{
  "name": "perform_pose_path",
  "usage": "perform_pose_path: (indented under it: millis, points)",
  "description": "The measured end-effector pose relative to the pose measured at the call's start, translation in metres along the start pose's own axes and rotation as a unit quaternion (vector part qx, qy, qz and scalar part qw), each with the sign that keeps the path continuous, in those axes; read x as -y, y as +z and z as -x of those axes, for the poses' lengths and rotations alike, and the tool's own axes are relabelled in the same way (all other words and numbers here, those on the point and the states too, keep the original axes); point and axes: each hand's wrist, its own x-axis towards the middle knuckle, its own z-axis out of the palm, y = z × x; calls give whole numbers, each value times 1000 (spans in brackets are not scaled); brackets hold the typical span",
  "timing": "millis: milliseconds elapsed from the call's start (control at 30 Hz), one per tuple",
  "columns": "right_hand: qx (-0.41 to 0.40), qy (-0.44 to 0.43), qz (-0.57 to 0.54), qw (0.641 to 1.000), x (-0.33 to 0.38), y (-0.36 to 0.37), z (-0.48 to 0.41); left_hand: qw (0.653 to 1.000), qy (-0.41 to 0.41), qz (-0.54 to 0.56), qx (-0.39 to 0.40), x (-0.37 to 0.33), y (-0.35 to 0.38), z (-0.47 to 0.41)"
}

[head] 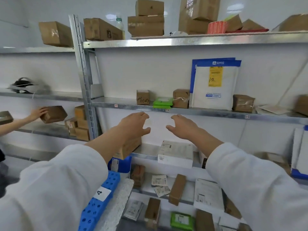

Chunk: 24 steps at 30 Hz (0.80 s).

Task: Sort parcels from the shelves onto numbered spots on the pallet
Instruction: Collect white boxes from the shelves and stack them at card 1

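Observation:
My left hand (135, 124) and my right hand (182, 125) are both raised in front of the metal shelf (216, 114), fingers spread, holding nothing. They hang just under its front edge, a gap between them. On that shelf stand a small brown box with writing (142, 97), a green packet stack (162, 102), a taped brown box (180, 98), a large white and blue mailer (215, 84) and another brown box (243, 102). One shelf down lie a white box (175, 153) and a brown carton (130, 147), partly hidden by my left forearm. The blue pallet (100, 195) with a "4" label sits at lower left.
Another person's hand (37, 113) holds a brown box (53, 114) on the left shelving. A steel upright (83, 77) divides the two racks. Cardboard boxes (146, 17) crowd the top shelf. Lower shelves carry several packets and cartons (177, 189).

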Motion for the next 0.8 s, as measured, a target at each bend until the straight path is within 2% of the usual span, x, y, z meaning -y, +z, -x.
perform_pose_path:
  millis: [400, 800]
  points:
    - [36, 118, 26, 992, -50, 38, -28, 992, 110, 49, 47, -8, 77, -82]
    - [103, 201, 31, 974, -79, 102, -49, 977, 153, 101, 111, 10, 166, -131]
